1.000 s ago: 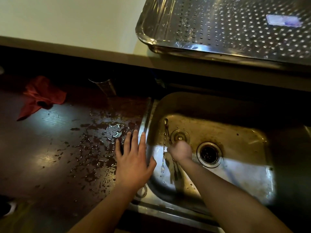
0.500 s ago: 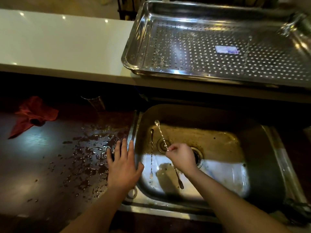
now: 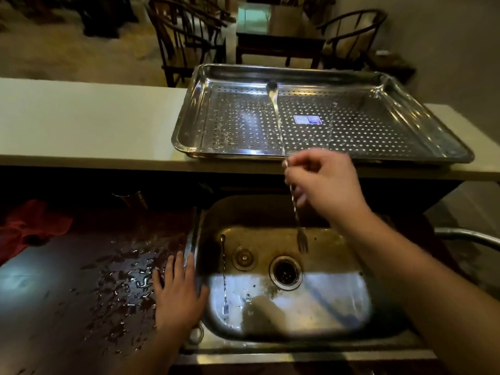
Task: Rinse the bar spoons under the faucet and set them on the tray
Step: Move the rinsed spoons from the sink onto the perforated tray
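My right hand [image 3: 324, 182] pinches a long twisted bar spoon [image 3: 277, 115] by its middle, held up above the sink. Its bowl end reaches over the perforated steel tray [image 3: 189, 123] on the pale upper ledge, and its fork end hangs over the sink basin [image 3: 338, 307]. A second bar spoon [image 3: 224, 274] lies on the basin floor at the left, fork end toward me. My left hand [image 3: 177, 293] rests flat with spread fingers on the wet dark counter beside the sink's left rim. A curved faucet pipe [image 3: 465, 236] shows at the right edge.
A red cloth [image 3: 29, 226] lies on the dark counter at the far left. Water drops cover the counter [image 3: 113, 293] near my left hand. The basin has a drain [image 3: 284, 272] and a small plug [image 3: 243, 257]. Chairs and a table stand beyond the ledge.
My right hand has lifted one bar spoon out of the basin and raised it toward the tray. The view has tilted up. My left hand has stayed on the counter.
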`<state>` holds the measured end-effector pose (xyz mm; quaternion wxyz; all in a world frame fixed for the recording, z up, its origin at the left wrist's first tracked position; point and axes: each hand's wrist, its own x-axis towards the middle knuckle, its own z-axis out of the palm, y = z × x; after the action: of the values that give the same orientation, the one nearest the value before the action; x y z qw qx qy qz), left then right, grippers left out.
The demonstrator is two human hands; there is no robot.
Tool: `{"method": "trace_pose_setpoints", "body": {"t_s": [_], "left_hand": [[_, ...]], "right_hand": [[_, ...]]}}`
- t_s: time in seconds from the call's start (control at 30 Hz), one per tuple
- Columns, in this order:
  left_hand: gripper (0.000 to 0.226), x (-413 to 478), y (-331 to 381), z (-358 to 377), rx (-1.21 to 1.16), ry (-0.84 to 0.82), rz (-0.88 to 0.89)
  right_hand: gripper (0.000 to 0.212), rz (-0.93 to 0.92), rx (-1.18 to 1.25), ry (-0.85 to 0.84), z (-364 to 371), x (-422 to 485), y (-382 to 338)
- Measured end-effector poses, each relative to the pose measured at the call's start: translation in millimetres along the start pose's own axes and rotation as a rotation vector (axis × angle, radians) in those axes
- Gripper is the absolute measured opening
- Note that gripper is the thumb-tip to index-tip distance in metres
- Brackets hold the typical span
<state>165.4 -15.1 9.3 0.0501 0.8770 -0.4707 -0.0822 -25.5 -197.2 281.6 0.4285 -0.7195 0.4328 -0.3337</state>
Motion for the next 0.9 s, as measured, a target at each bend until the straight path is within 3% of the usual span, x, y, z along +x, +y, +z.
{"method": "trace_pose_setpoints", "body": {"t_s": [0.23, 0.5, 0.67, 0.9], "left_hand": [[0.077, -2.8, -0.4, -5.4, -0.045, 0.026, 0.004], [0.076, -1.5, -0.9, -4.4, -0.033, 0.025, -0.003], [0.076, -1.6, 0.2, -4.4, -0.044, 0.039, -0.011], [0.077, 1.7, -0.5, -2.3, -0.051, 0.017, -0.022]], "right_hand": [[0.010, 0.038, 0.019, 0.006, -16.8, 80.3, -39.7], [0.016, 0.170, -0.032, -0.013, 2.3, 141.1, -30.0], [0.005, 0.271, 0.020, 0.016, 7.7, 158.8, -18.7], [0.018, 0.369, -0.022, 0.086, 12.5, 175.3, -0.8]]}}
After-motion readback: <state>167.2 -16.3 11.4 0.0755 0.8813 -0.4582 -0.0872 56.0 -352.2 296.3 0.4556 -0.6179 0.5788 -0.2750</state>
